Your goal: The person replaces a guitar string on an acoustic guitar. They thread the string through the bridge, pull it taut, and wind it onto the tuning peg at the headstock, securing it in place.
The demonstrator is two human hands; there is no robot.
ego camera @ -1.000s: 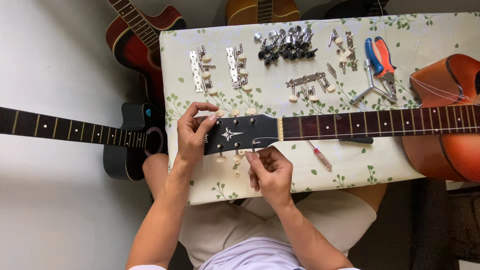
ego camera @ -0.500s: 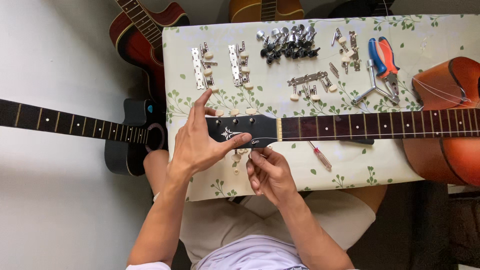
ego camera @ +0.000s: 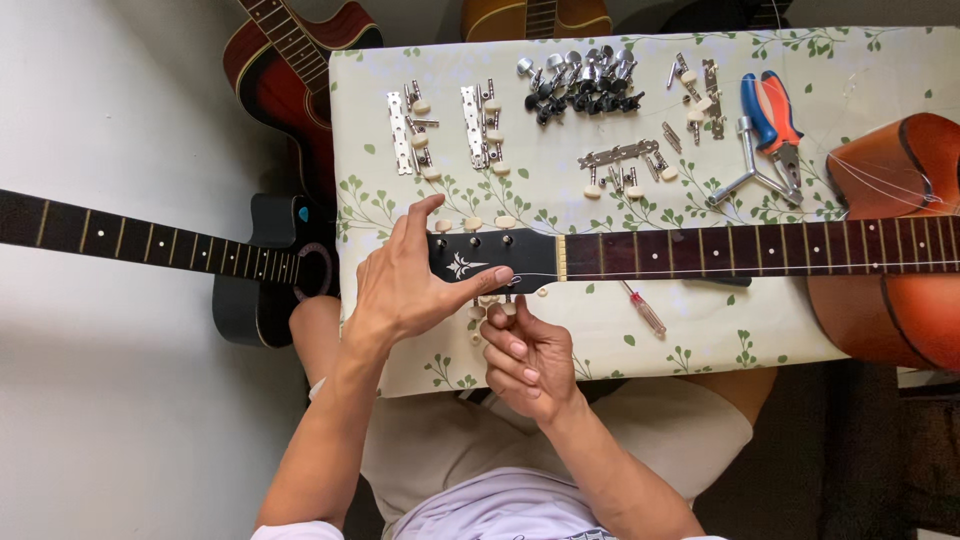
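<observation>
Where the black headstock [ego camera: 495, 262] lies near the desk's [ego camera: 860, 60] front edge, the left hand [ego camera: 405, 285] covers its outer end, fingers spread wide, thumb pressing the face. Below it the right hand [ego camera: 528, 358] curls its fingers narrowly around a cream tuning peg [ego camera: 490, 300], mostly hidden. The brown neck [ego camera: 760, 248] runs right to an orange guitar body [ego camera: 890, 240], cut off by the frame. Just beside the neck lies a small screwdriver [ego camera: 643, 308]; farther back sit metal tuner strips [ego camera: 412, 128], loose tuners [ego camera: 580, 80] and orange-handled pliers [ego camera: 770, 118]. Open leaf-patterned cloth remains at right.
</observation>
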